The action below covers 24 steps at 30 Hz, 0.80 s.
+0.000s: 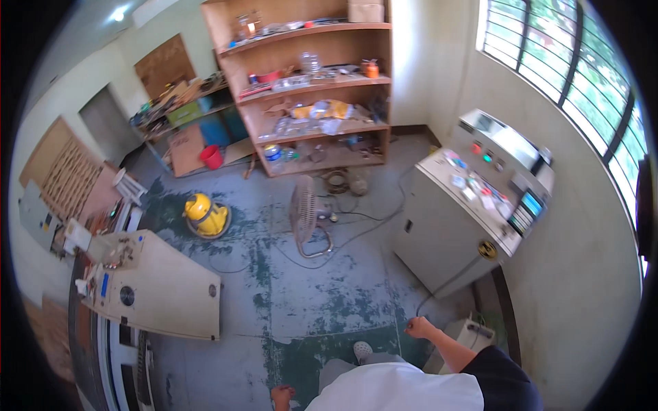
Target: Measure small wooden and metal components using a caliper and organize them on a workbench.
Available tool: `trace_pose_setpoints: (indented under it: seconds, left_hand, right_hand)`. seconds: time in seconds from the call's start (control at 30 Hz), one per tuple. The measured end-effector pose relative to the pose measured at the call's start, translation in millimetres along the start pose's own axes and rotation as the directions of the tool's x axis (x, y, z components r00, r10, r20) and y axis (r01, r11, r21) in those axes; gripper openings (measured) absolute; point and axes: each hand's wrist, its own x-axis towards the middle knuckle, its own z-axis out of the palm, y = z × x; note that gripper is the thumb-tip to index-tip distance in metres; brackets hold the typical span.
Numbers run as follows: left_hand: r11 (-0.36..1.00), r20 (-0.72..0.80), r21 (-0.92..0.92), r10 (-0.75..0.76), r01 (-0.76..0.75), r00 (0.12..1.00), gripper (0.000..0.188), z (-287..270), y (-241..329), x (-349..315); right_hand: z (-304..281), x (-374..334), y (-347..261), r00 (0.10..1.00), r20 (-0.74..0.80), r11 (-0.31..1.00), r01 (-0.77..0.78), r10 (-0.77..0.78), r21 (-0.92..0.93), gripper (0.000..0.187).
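Observation:
At the lower edge my left hand (282, 395) hangs over the worn floor with its fingers curled in; nothing shows in it. My right hand (419, 327) is held out in front of the grey machine cabinet (439, 233), fingers drawn together. A dark cable (449, 279) comes down the cabinet's side and runs close to this hand; whether the fingers touch it or hold something small, I cannot make out. Just beyond my right forearm stands a low pale box (473, 335) by the wall. One of my shoes (362, 351) shows below me.
A floor fan (305, 216) stands ahead, with cords trailing across the floor. A yellow vacuum cleaner (205, 218) is to its left. Another pale cabinet (171, 288) stands at left. Wooden shelves (315, 89) hold clutter at the back, near a red bucket (211, 157). A barred window (576, 61) is at right.

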Motion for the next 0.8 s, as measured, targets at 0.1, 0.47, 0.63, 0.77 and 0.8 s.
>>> trace_pose_setpoints:
  seconds: [0.1, 0.47, 0.63, 0.77, 0.8]
  left_hand:
    - [0.981, 0.069, 0.148, 0.113, -0.123, 0.991, 0.015, 3, 44, 35]
    - [0.906, -0.365, 0.416, 0.082, 0.084, 0.927, 0.009, -17, 138, 211]
    - [0.916, -0.480, 0.388, 0.298, -0.104, 0.825, 0.021, -33, 223, 266]
    - [0.986, -0.383, 0.111, 0.160, -0.127, 0.910, 0.039, -58, 288, 316]
    - [0.996, -0.331, 0.077, 0.072, -0.049, 0.941, 0.040, -64, 302, 330]
  right_hand:
    - [-18, 53, -24, 0.997, -0.077, 0.999, -0.010, 0.013, 0.034, 0.037]
    - [-27, 258, -144, 0.921, 0.297, 0.882, -0.344, 0.252, 0.321, 0.022]
    - [-56, 355, -231, 0.835, 0.442, 0.844, -0.468, 0.327, 0.261, 0.015]
    - [-80, 443, -312, 0.895, 0.329, 0.853, -0.407, 0.302, 0.326, 0.014]
    - [-87, 466, -334, 0.932, 0.232, 0.854, -0.351, 0.279, 0.384, 0.015]
